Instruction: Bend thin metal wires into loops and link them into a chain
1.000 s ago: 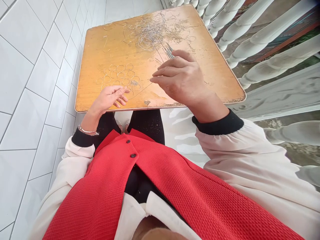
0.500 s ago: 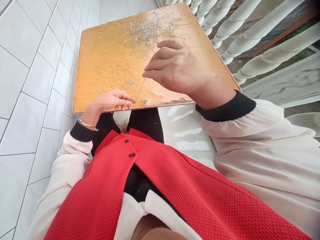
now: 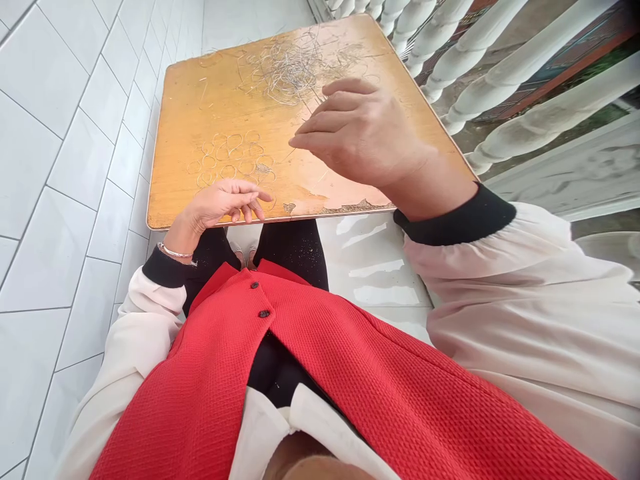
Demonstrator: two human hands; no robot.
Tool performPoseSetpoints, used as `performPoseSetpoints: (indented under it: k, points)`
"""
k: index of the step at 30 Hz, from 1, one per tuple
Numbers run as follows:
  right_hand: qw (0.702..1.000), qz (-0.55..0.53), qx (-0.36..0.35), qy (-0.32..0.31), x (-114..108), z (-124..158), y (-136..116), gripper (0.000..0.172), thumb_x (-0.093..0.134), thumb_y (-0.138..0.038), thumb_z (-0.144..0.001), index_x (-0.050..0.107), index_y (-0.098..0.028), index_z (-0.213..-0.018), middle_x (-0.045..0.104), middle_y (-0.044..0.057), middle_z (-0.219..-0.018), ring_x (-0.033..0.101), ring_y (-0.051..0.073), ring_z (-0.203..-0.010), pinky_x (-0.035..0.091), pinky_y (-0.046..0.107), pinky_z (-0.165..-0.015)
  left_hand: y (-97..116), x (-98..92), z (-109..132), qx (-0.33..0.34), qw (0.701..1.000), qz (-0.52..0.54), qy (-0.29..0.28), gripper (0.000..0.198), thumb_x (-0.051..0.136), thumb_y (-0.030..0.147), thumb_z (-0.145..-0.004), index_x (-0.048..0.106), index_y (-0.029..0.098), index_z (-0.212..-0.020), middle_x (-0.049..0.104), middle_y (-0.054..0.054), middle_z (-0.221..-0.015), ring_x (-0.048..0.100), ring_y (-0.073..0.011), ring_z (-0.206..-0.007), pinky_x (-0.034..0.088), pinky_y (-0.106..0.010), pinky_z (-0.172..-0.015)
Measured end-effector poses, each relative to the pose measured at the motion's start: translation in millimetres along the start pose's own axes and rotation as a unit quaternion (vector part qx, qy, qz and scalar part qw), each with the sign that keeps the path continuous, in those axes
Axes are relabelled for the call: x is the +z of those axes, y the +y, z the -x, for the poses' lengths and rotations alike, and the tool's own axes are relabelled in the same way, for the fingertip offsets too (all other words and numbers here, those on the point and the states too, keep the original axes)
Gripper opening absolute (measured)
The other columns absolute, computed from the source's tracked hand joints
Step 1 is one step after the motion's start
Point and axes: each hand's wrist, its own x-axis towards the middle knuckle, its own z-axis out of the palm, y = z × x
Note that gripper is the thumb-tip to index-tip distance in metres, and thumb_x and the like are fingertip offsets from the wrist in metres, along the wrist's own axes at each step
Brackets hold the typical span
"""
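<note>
A worn orange-yellow wooden tabletop [image 3: 235,100] lies across my lap. Near its far edge sits a loose tangle of thin silver wire [image 3: 293,67]. Several small wire rings [image 3: 230,157] lie in a cluster nearer me, just above my left hand [image 3: 220,203]. That hand rests at the front edge with its fingers slightly apart, holding nothing I can see. My right hand [image 3: 360,130] hovers over the table's right half, below the tangle, with its fingers curled. Any fine wire in those fingers is too thin to make out.
White floor tiles [image 3: 65,200] run along the left. A white balustrade [image 3: 520,80] stands beyond the table's right side. A bracelet circles my left wrist. My knees in black leggings [image 3: 295,253] sit below the table's front edge.
My right hand has moved farther up the table, toward the wire tangle. The long thin wire seen running near my left hand a second ago no longer shows clearly.
</note>
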Motion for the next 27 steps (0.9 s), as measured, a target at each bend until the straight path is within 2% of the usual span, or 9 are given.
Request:
performPoseSetpoints:
  k: [3, 6, 10, 12, 15, 19, 24, 27]
  points:
    - [0.99, 0.103, -0.009, -0.097, -1, -1, -1, 0.024, 0.059, -0.041, -0.097, 0.078, -0.039, -0.083, 0.083, -0.005, -0.1, 0.071, 0.011, -0.11, 0.029, 0.027, -0.127, -1, 1.2, 0, 0.004, 0.999, 0.048, 0.012, 0.04, 0.065, 0.046, -0.097, 0.077, 0.008, -0.098, 0.077, -0.012, -0.077, 0.06, -0.0074, -0.05, 0.036, -0.017, -0.042]
    - [0.991, 0.109, 0.005, -0.083, -1, 0, -1, 0.021, 0.061, -0.039, -0.098, 0.079, -0.04, -0.086, 0.082, -0.005, -0.104, 0.071, 0.011, -0.112, 0.029, 0.026, -0.127, -7, 4.8, -4, 0.023, 0.997, 0.076, -0.015, 0.047, 0.07, 0.056, -0.09, 0.078, 0.01, -0.096, 0.077, -0.013, -0.082, 0.055, -0.0067, -0.048, 0.031, -0.019, -0.039]
    - [0.989, 0.122, -0.044, -0.066, 0, 0, -2, 0.022, 0.058, -0.041, -0.101, 0.079, -0.043, -0.093, 0.081, -0.009, -0.109, 0.07, 0.01, -0.111, 0.031, 0.027, -0.126, -14, 12.1, -10, 0.076, 0.988, 0.11, -0.082, 0.057, 0.079, 0.065, -0.077, 0.08, 0.015, -0.103, 0.079, -0.014, -0.095, 0.052, -0.0064, -0.048, 0.029, -0.023, -0.039]
    - [0.991, 0.113, -0.034, -0.066, 1, 0, -3, 0.024, 0.058, -0.04, -0.102, 0.079, -0.043, -0.093, 0.08, -0.009, -0.113, 0.069, 0.011, -0.115, 0.029, 0.029, -0.128, -15, 15.5, -12, 0.086, 0.986, 0.119, -0.076, 0.06, 0.075, 0.071, -0.076, 0.081, 0.017, -0.102, 0.079, -0.013, -0.094, 0.048, -0.0058, -0.045, 0.028, -0.025, -0.039]
    - [0.992, 0.107, 0.003, -0.066, 0, 2, -4, 0.024, 0.058, -0.037, -0.104, 0.08, -0.042, -0.095, 0.078, -0.009, -0.119, 0.067, 0.013, -0.122, 0.026, 0.033, -0.131, -14, 19.7, -12, 0.089, 0.986, 0.13, -0.05, 0.063, 0.075, 0.077, -0.071, 0.08, 0.018, -0.092, 0.077, -0.009, -0.082, 0.04, -0.0043, -0.041, 0.027, -0.025, -0.039]
    - [0.992, 0.102, 0.033, -0.068, 1, 5, -4, 0.021, 0.061, -0.04, -0.103, 0.081, -0.042, -0.097, 0.077, -0.011, -0.123, 0.062, 0.015, -0.13, 0.026, 0.035, -0.131, -8, 24.7, -8, 0.109, 0.981, 0.15, -0.06, 0.057, 0.094, 0.065, -0.053, 0.076, 0.017, -0.078, 0.069, -0.002, -0.064, 0.037, -0.0013, -0.04, 0.025, -0.021, -0.04]
    - [0.987, 0.143, 0.033, -0.071, 3, 10, -4, 0.032, 0.049, -0.045, -0.107, 0.081, -0.039, -0.103, 0.08, -0.005, -0.118, 0.063, 0.021, -0.129, 0.037, 0.044, -0.123, 2, 33.7, -2, 0.095, 0.979, 0.163, -0.077, 0.049, 0.098, 0.053, -0.054, 0.073, 0.015, -0.073, 0.069, -0.002, -0.062, 0.04, 0.0, -0.041, 0.023, -0.019, -0.04]
    - [0.989, 0.132, 0.04, -0.059, 3, 11, -3, 0.024, 0.056, -0.045, -0.103, 0.079, -0.038, -0.099, 0.081, -0.003, -0.112, 0.065, 0.022, -0.125, 0.042, 0.043, -0.118, 7, 41.0, -1, 0.08, 0.981, 0.155, -0.082, 0.043, 0.099, 0.043, -0.054, 0.073, 0.014, -0.073, 0.07, -0.003, -0.061, 0.042, -0.001, -0.042, 0.019, -0.019, -0.039]
